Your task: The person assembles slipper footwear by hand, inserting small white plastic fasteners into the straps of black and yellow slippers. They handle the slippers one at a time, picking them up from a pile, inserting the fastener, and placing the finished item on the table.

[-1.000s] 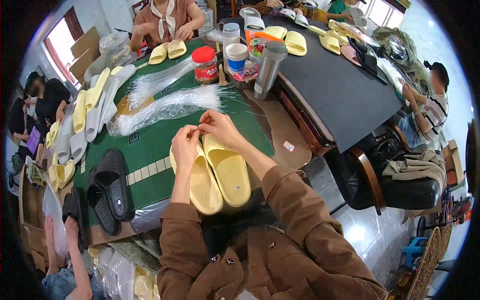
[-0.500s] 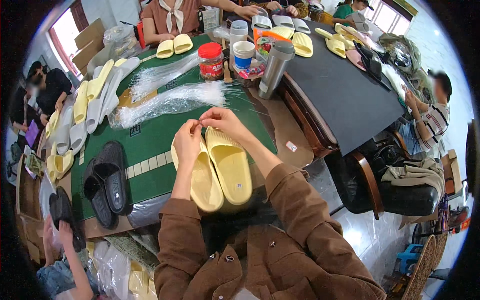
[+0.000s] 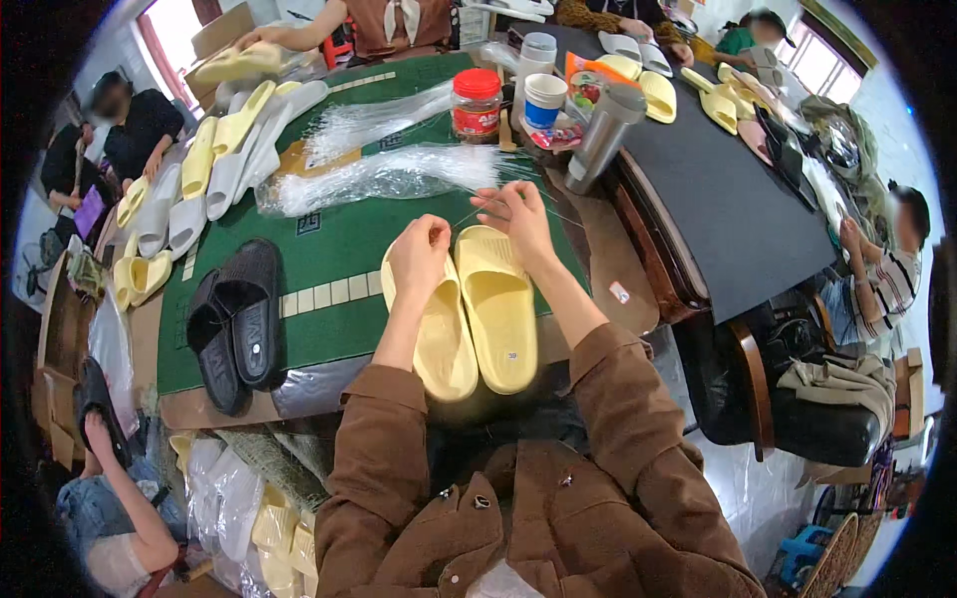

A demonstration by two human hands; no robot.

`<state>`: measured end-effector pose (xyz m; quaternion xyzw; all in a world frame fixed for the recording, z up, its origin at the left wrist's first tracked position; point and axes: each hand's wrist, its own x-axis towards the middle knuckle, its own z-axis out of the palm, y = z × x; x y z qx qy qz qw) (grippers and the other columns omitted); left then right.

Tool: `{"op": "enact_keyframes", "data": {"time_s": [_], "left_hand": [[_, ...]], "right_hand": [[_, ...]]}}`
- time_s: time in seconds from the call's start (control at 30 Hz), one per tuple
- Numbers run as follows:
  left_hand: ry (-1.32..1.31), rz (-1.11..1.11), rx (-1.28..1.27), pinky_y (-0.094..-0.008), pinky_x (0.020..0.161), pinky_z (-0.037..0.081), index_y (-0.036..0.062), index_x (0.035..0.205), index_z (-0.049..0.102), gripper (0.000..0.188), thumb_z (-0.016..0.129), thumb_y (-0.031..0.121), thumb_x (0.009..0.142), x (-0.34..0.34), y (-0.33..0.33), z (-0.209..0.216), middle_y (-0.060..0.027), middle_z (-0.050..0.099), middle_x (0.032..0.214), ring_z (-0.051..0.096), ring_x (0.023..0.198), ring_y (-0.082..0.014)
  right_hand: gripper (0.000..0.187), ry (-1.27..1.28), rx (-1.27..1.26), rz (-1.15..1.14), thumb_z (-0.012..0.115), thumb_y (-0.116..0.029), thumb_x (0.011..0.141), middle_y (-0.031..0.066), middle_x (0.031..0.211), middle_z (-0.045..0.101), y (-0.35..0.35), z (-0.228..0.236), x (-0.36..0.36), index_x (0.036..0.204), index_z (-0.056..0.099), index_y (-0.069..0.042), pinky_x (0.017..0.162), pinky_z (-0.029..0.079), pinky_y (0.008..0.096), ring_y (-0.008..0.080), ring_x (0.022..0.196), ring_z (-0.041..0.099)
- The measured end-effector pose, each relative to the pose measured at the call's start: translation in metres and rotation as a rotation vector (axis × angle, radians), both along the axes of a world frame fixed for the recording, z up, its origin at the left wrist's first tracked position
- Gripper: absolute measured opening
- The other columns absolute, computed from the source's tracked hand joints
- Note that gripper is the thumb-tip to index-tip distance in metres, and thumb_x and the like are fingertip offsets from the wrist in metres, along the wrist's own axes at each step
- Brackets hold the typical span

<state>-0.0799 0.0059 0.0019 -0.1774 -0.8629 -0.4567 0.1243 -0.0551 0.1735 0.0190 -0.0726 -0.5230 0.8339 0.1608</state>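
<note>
In front of me a pair of pale yellow slides lies side by side at the table's edge, toes pointing away. My left hand is closed above the left slide's strap; what its fingers pinch, if anything, is too small to make out. Beyond the right slide's strap, my right hand has its fingers loosely apart, with nothing plainly held. Just past my hands lies a bundle of thin clear plastic ties in a bag, and a second bundle of ties lies behind it.
Black slides lie to the left on the green mat. Grey and yellow slides line its far-left side. A red-lidded jar, a paper cup and a steel tumbler stand at the far right. Co-workers sit around.
My hands, close together over the straps before, are now apart; the right one has opened and moved right. Across the table, a co-worker has moved yellow slides to the left.
</note>
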Motion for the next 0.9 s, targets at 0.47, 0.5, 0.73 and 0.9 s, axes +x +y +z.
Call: {"op": "enact_keyframes", "data": {"time_s": [0.47, 0.5, 0.73, 0.9], "left_hand": [[-0.034, -0.046, -0.01, -0.038, 0.071, 0.05, 0.0077, 0.087, 0.071, 0.015, 0.062, 0.02, 0.085, 0.007, -0.002, 0.007, -0.0112, 0.067, 0.086, 0.064, 0.081, -0.0289], [-0.039, -0.056, 0.004, -0.0379, 0.071, 0.05, 0.0072, 0.087, 0.071, 0.015, 0.062, 0.019, 0.085, 0.007, -0.001, 0.008, -0.0114, 0.067, 0.086, 0.064, 0.081, -0.029], [-0.057, -0.075, 0.043, -0.033, 0.073, 0.051, 0.007, 0.095, 0.07, 0.015, 0.061, 0.017, 0.088, 0.01, -0.003, 0.01, -0.0096, 0.07, 0.092, 0.067, 0.082, -0.0227], [-0.045, -0.075, 0.084, -0.036, 0.07, 0.05, 0.0049, 0.09, 0.067, 0.014, 0.059, 0.016, 0.088, 0.005, 0.0, 0.002, -0.0114, 0.067, 0.086, 0.066, 0.079, -0.0257]], "right_hand": [[0.009, 0.128, -0.39, -0.009, 0.047, -0.014, 0.098, 0.0116, 0.088, 0.062, 0.05, 0.014, -0.007, 0.097, 0.046, -0.005, 0.071, 0.06, 0.0379, 0.0285, 0.087, 0.066], [0.009, 0.142, -0.407, -0.036, 0.048, -0.013, 0.097, 0.0117, 0.087, 0.061, 0.062, 0.02, -0.005, 0.096, 0.047, -0.004, 0.072, 0.06, 0.0376, 0.0288, 0.088, 0.065], [0.011, 0.373, -0.424, -0.273, 0.05, -0.009, 0.095, 0.0151, 0.092, 0.06, 0.143, 0.063, 0.058, 0.09, 0.049, 0.0, 0.084, 0.058, 0.041, 0.0314, 0.093, 0.062], [0.015, 0.547, 0.07, -0.715, 0.05, -0.014, 0.098, 0.0139, 0.097, 0.057, 0.182, 0.108, 0.127, 0.099, 0.043, -0.001, 0.099, 0.051, 0.0445, 0.0279, 0.096, 0.061]]}}
